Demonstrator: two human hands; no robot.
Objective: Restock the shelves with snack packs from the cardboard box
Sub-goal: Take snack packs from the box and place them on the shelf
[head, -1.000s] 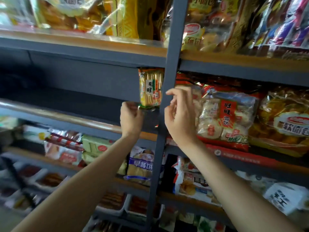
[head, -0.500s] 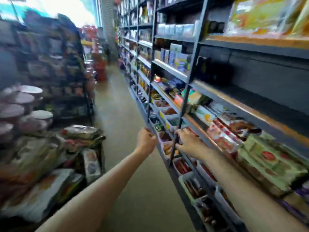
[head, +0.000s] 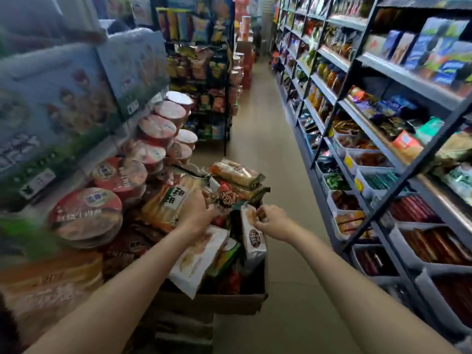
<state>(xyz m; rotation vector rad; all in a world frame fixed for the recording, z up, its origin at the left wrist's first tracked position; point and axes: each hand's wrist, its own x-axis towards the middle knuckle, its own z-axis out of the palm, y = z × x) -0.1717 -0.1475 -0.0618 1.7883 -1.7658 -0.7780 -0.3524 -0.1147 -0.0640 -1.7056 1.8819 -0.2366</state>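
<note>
Nearest, the cardboard box [head: 209, 301] sits on the aisle floor [head: 281, 290], heaped with snack packs above its rim. Over its near-right corner a white biscuit pack [head: 252, 238] stands on end. The right hand [head: 272, 221] is at this pack's top edge with fingers curled; it seems to pinch the top seam, but blur leaves that uncertain. The left hand [head: 196, 213] lies over the middle of the heap, fingers bent down onto a pale cracker bag with green lettering [head: 166, 203]; whether it grips or merely rests there, I cannot tell. The hands are apart, with packs between them.

Toward the box's far edge a long wrapped cracker roll [head: 236, 172] tops the pile. Left of the box stand stacked instant noodle bowls [head: 86, 213]. The shelves [head: 383, 139] to be filled run along the right, across the aisle.

The risk, as I judge it, is the loose heap: drawing the upright pack by its seam could tip neighbours over the rim onto the floor, or a thin pinch could slip mid-lift.
</note>
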